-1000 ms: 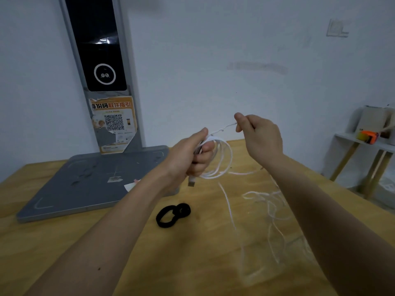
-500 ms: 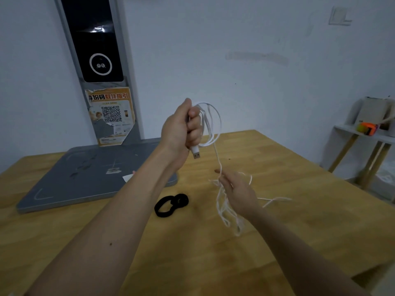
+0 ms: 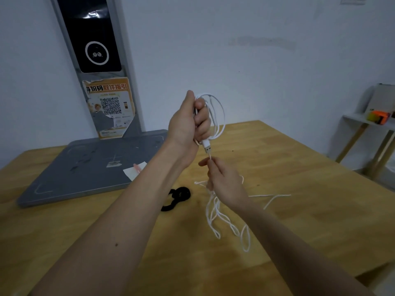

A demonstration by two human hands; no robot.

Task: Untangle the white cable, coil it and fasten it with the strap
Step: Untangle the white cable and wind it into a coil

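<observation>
Thin white cable (image 3: pixel 215 116), judged light, limp and prone to snagging: partly looping in the raised left hand (image 3: pixel 188 124), fist clamped round the coils, metal USB plug (image 3: pixel 207 148) hanging below; remainder trailing tangled over the pale wooden table (image 3: pixel 299 189). Right hand (image 3: pixel 224 180) pinching the strand just under the plug, best fed there. Black fabric strap (image 3: pixel 178 197) lying beside, untouched.
</observation>
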